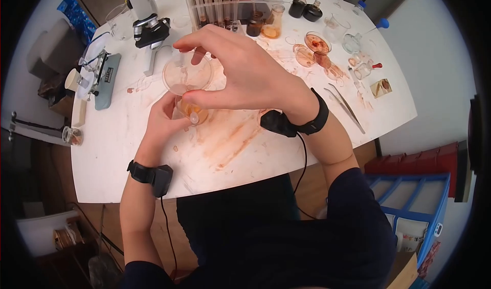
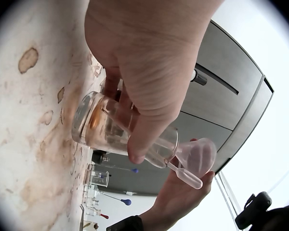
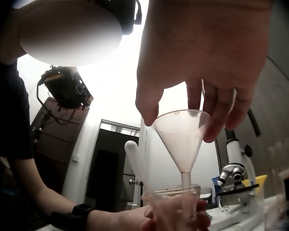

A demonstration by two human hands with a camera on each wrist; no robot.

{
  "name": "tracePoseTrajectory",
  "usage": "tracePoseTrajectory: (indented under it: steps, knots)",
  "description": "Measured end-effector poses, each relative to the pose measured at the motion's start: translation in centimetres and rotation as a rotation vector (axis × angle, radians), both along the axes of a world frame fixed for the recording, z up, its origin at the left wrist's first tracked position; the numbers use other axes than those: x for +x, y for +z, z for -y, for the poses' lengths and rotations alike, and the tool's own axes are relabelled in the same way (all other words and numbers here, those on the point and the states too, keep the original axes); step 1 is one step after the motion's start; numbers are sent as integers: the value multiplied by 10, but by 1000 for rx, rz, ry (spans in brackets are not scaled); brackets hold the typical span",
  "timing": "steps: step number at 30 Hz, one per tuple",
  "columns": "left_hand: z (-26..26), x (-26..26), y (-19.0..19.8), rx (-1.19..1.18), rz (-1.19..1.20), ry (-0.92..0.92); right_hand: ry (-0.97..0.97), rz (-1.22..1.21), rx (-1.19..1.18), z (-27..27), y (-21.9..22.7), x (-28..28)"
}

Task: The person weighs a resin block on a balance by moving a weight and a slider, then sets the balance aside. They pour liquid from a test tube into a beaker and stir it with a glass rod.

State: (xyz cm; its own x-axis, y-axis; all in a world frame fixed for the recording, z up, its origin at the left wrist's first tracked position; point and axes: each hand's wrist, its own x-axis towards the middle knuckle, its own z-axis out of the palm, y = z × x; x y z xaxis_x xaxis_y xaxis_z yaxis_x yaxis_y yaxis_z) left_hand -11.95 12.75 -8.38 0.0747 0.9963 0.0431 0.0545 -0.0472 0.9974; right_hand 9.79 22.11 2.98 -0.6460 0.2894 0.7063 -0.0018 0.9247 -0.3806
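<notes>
Gripping glass vessel (image 2: 108, 132) in left hand (image 2: 144, 72), fingers and thumb round its side, amber liquid (image 2: 95, 116) low inside. Holding clear funnel (image 3: 179, 139) by rim, thumb and fingers of right hand (image 3: 202, 53); stem down at vessel mouth, above left hand. Plastic pipette (image 2: 189, 178) leaning out of vessel, bulb up, beside funnel. Beyond hands: microscope (image 1: 148, 20), test tubes (image 1: 218, 8). Right of right hand: tweezers (image 1: 348, 108) on table (image 1: 194, 184).

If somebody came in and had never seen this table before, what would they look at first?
Probably the clear funnel in the middle, with the right hand at its rim and its stem pointing down into a glass container in the left hand. Next, the orange-brown stains across the white table, and the microscope at its back left.
</notes>
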Motion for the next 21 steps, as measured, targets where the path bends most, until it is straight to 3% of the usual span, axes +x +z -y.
tracePoseTrajectory:
  steps: [5,8,9,12,13,16,17,21]
  knots:
    - [-6,0,-8,143,-9,-11,-45,-120,-59,-12,13,10]
    - [-7,-1,-8,171,-44,-24,-112,-229,-227,-26,22,21]
    - [-8,-1,-9,174,-57,-27,-140,-251,-139,-35,21,24]
    - [-8,-1,-10,177,-55,-31,-93,-334,-423,-42,28,33]
    - [-8,-1,-9,176,-58,-30,-151,-357,-244,-54,25,35]
    - [-7,2,-7,169,-69,-31,-357,-344,-491,-42,48,47]
    - [-7,2,-7,167,-76,-27,-537,-363,-329,-57,40,46]
    - [-7,1,-9,152,-73,-11,-703,-400,-46,-87,26,51]
